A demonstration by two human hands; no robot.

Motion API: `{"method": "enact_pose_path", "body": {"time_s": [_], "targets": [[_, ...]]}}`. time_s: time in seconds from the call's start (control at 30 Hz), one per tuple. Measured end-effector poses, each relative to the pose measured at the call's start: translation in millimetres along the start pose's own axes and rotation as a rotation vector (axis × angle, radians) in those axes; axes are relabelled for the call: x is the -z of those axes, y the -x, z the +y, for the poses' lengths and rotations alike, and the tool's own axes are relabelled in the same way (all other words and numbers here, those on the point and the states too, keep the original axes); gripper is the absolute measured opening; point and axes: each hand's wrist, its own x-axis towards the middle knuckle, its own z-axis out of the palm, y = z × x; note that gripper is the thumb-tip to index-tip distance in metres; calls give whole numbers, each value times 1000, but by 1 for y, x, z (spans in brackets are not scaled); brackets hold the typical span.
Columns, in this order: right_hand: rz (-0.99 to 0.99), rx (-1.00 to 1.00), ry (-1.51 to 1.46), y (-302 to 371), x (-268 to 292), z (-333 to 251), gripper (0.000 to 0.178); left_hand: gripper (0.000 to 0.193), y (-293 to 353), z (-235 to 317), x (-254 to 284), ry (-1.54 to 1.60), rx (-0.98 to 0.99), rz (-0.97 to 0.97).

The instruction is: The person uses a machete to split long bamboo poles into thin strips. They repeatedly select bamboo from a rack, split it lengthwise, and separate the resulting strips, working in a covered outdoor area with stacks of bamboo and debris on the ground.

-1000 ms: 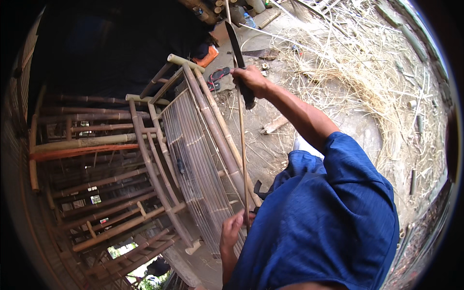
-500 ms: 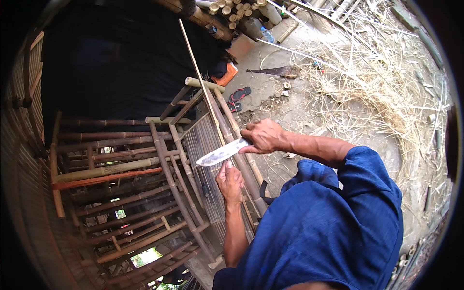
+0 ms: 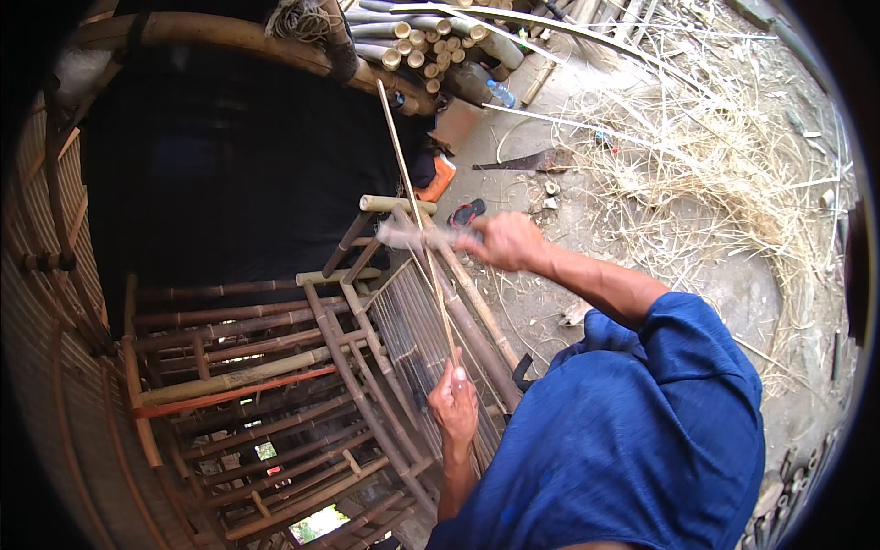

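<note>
My left hand is closed round the lower part of a long, thin bamboo strip, which slants up and away from me. Gripped in my right hand is a large knife, its blade smeared by motion. The blade lies across the strip, well above my left hand; whether it touches the strip I cannot tell. Beneath both hands is a bamboo bench with a seat of narrow slats.
Bamboo frames stand at the left, before a dark cloth. Stacked bamboo poles and a plastic bottle are at the back. On the ground lie a saw, a sandal and a heap of shavings.
My right hand and the knife have moved farther away along the strip, from close beside my left hand. The view has shifted too, showing more of the stacked poles.
</note>
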Motion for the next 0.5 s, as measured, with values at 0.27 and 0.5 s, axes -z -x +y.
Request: {"method": "enact_pose_path", "body": {"time_s": [0.27, 0.5], "targets": [[71, 103, 109, -37, 39, 21, 76, 44, 22, -15, 21, -130, -124, -22], [195, -135, 143, -148, 105, 84, 84, 42, 89, -60, 48, -214, -138, -14]]}}
